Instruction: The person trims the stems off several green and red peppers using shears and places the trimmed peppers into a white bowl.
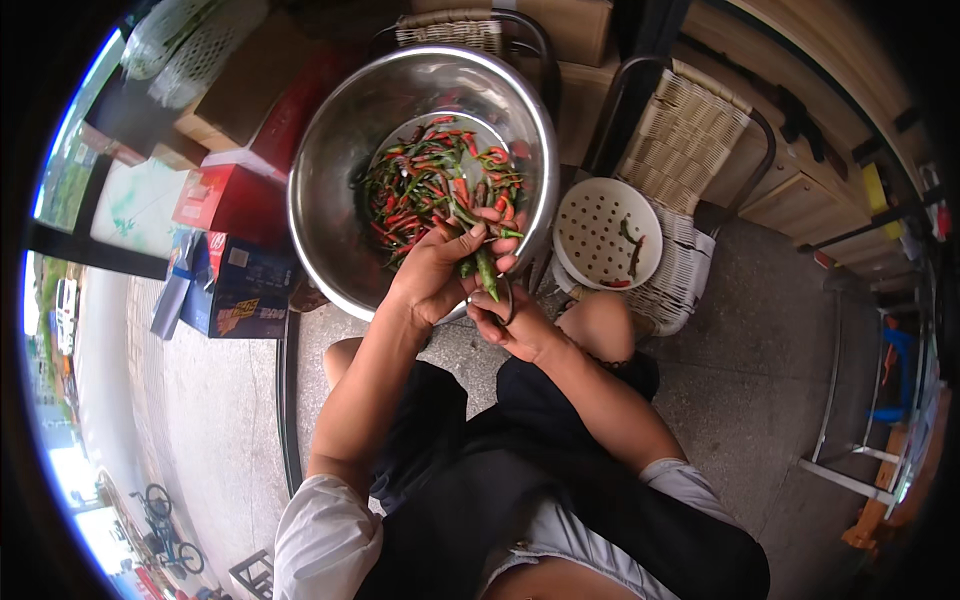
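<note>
My left hand (pixel 433 271) holds several green and red chili peppers (pixel 486 276) over the near rim of a large stainless steel basin (pixel 326 217). Just below those peppers, my right hand (pixel 525 326) grips scissors (pixel 511 304); a dark loop handle shows around the fingers, while the blades are mostly hidden. Many loose red and green chilies (pixel 412 180) lie at the bottom of the basin. To its right is a white perforated basket (pixel 581 217), with a few chilies (pixel 635 255) inside.
The basket rests on a woven-seat chair (pixel 679 142). Another woven chair (pixel 450 34) is behind the basin. Red (pixel 225 196) and blue cardboard boxes (pixel 244 289) are stacked on the left. A metal-framed rack (pixel 847 472) stands on the right, and wooden cabinets (pixel 802 210) line the back.
</note>
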Motion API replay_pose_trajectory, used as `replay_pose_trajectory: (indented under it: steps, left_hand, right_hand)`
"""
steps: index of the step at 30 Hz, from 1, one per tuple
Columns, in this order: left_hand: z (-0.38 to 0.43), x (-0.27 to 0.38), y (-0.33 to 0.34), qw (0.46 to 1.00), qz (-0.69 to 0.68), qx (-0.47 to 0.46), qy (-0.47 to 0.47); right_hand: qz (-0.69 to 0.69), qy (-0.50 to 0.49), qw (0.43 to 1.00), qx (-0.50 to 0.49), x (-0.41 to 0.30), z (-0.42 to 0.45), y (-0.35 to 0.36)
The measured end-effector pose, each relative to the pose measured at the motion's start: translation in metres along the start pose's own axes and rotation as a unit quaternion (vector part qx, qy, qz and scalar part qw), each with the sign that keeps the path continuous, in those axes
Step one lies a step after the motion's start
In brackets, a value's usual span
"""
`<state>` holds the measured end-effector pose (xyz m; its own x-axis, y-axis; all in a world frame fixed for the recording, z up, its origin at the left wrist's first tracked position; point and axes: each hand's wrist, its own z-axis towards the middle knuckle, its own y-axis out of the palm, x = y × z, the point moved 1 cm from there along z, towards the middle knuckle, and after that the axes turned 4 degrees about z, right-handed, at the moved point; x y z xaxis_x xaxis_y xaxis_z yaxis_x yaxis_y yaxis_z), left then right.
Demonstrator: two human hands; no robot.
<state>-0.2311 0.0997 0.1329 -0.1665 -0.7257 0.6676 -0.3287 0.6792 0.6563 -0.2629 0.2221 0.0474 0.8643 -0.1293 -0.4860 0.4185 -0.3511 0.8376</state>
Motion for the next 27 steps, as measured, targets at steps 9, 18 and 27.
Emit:
replay_pose_trajectory:
  steps: [9,18,27]
  left_hand:
    - [0.121,-0.068,0.062,0.97,0.203,0.059,-0.118]
    - [0.05,0.003,0.04,0.941,0.25,0.015,0.229]
    - [0.082,0.026,-0.174,0.633,0.676,0.314,0.208]
  right_hand:
    - [0.072,0.04,0.997,-0.003,0.008,0.004,-0.009]
    - [0.023,0.009,1.0,-0.005,-0.004,-0.003,0.003]
    - [-0.129,-0.217,0.968,0.006,-0.09,-0.07,-0.005]
